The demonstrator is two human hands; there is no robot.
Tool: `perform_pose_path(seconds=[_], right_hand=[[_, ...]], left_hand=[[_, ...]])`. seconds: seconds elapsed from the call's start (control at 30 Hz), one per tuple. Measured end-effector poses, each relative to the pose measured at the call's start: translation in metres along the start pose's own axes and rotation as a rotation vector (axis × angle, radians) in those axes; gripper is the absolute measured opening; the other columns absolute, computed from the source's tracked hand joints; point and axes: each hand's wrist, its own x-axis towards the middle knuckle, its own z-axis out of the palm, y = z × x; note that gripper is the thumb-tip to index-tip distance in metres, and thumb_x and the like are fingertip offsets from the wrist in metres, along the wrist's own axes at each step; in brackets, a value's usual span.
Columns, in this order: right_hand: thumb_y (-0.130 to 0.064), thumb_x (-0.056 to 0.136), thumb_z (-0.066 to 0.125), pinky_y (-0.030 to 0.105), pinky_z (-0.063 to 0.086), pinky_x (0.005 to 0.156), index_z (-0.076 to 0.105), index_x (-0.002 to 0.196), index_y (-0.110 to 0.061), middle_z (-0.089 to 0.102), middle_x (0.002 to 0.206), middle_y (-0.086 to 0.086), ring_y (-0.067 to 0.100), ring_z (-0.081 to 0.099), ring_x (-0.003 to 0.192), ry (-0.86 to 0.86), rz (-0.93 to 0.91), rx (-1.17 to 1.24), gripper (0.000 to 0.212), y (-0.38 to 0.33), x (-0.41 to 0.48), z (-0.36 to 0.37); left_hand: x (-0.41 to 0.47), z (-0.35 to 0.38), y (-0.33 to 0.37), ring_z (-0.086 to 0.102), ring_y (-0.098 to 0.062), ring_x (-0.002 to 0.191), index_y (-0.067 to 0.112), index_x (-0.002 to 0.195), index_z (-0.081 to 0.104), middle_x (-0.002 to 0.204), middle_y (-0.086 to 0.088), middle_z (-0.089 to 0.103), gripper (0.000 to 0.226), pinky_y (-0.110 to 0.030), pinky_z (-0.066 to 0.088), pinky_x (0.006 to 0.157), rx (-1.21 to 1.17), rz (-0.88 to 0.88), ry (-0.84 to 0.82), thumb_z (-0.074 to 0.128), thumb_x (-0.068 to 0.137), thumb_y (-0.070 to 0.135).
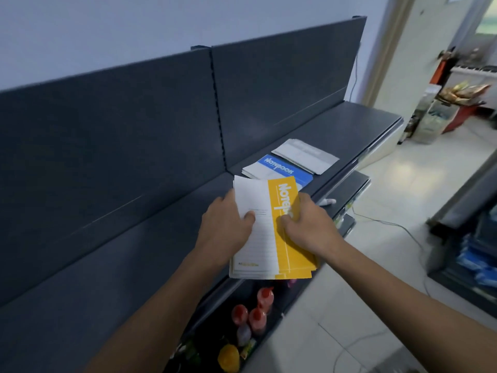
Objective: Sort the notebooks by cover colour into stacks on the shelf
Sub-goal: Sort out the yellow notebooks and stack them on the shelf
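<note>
Hands both on the yellow notebooks [282, 251] when I checked the head feed. It was a thin stack with a white-and-yellow cover on top and "Notebook" printed along the yellow band.

- The left hand [228, 224] gripped the stack's left edge, thumb pressed flat on the white part of the cover and fingers tucked under.
- The right hand [309, 224] gripped the right edge, thumb on the yellow band and partly covering the lettering.
- The stack sat over the front edge of the top shelf [134, 251], its near end overhanging the lip. I couldn't tell from my end whether it touched the shelf or was held just off it.

Other stacks lay flat on the same shelf, further along to the right:
- The blue notebooks [285, 172] were just beyond the yellow ones.
- The grey notebooks [306, 156] were next, with their near corner overlapping the blue stack.

The dark back panel [134, 130] ran behind all of it.

On the lower shelf there were red-capped bottles [258, 316] and, nearer to me, a yellow object [228, 358], too blurred to identify. A thin cable [390, 224] trailed across the tiled floor on the right.
</note>
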Motion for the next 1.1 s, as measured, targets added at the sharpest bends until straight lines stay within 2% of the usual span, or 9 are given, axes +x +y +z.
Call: perform_pose_path(seconds=[0.2, 0.33, 0.53, 0.67, 0.83, 0.97, 1.1], right_hand=[[-0.025, 0.097, 0.052, 0.034, 0.042, 0.072, 0.041, 0.128, -0.013, 0.050, 0.097, 0.001, 0.020, 0.048, 0.083, 0.057, 0.045, 0.040, 0.035, 0.029, 0.052, -0.032], [-0.024, 0.097, 0.051, 0.032, 0.038, 0.066, 0.041, 0.123, -0.016, 0.053, 0.099, -0.001, 0.011, 0.046, 0.074, 0.089, 0.074, 0.051, 0.029, 0.045, 0.094, -0.049], [-0.027, 0.096, 0.053, 0.037, 0.046, 0.078, 0.041, 0.130, -0.014, 0.053, 0.108, 0.001, 0.021, 0.051, 0.092, 0.138, 0.157, 0.025, 0.039, 0.069, 0.163, -0.074], [-0.029, 0.095, 0.054, 0.039, 0.046, 0.082, 0.043, 0.130, -0.015, 0.059, 0.124, 0.007, 0.023, 0.050, 0.094, 0.191, 0.181, 0.020, 0.039, 0.085, 0.206, -0.100], [-0.028, 0.094, 0.055, 0.040, 0.048, 0.081, 0.044, 0.129, -0.014, 0.059, 0.120, 0.007, 0.024, 0.052, 0.094, 0.217, 0.184, 0.048, 0.039, 0.113, 0.251, -0.131], [-0.025, 0.094, 0.056, 0.042, 0.049, 0.085, 0.045, 0.128, -0.012, 0.057, 0.118, 0.006, 0.024, 0.051, 0.095, 0.216, 0.190, 0.095, 0.038, 0.145, 0.285, -0.159], [-0.026, 0.092, 0.056, 0.037, 0.044, 0.082, 0.047, 0.123, -0.013, 0.058, 0.119, 0.008, 0.024, 0.048, 0.094, 0.221, 0.190, 0.115, 0.035, 0.183, 0.326, -0.191]], left_hand=[[0.061, 0.030, 0.041, 0.059, -0.022, 0.104, 0.027, 0.127, 0.050, 0.113, 0.001, 0.059, 0.040, -0.041, 0.053, 0.084, 0.004, 0.034, -0.047, 0.057, 0.091, 0.046], [0.110, 0.053, 0.058, 0.058, -0.022, 0.106, 0.025, 0.122, 0.053, 0.113, 0.004, 0.060, 0.039, -0.043, 0.052, 0.087, -0.021, 0.060, -0.079, 0.056, 0.089, 0.047], [0.188, 0.091, 0.090, 0.058, -0.027, 0.103, 0.019, 0.112, 0.053, 0.109, -0.001, 0.061, 0.035, -0.039, 0.047, 0.081, -0.027, 0.127, -0.097, 0.057, 0.088, 0.043], [0.229, 0.107, 0.119, 0.056, -0.027, 0.108, 0.018, 0.123, 0.053, 0.116, -0.003, 0.062, 0.040, -0.036, 0.042, 0.078, -0.032, 0.161, -0.103, 0.058, 0.091, 0.041], [0.277, 0.132, 0.157, 0.059, -0.024, 0.103, 0.017, 0.119, 0.055, 0.115, -0.003, 0.064, 0.038, -0.035, 0.045, 0.079, -0.004, 0.214, -0.087, 0.059, 0.090, 0.041], [0.307, 0.165, 0.194, 0.060, -0.026, 0.101, 0.019, 0.118, 0.055, 0.114, -0.003, 0.064, 0.040, -0.043, 0.052, 0.084, 0.001, 0.195, -0.077, 0.058, 0.087, 0.044], [0.332, 0.198, 0.240, 0.059, -0.029, 0.106, 0.018, 0.119, 0.057, 0.116, -0.006, 0.065, 0.042, -0.043, 0.051, 0.088, -0.009, 0.155, -0.054, 0.060, 0.086, 0.043]])
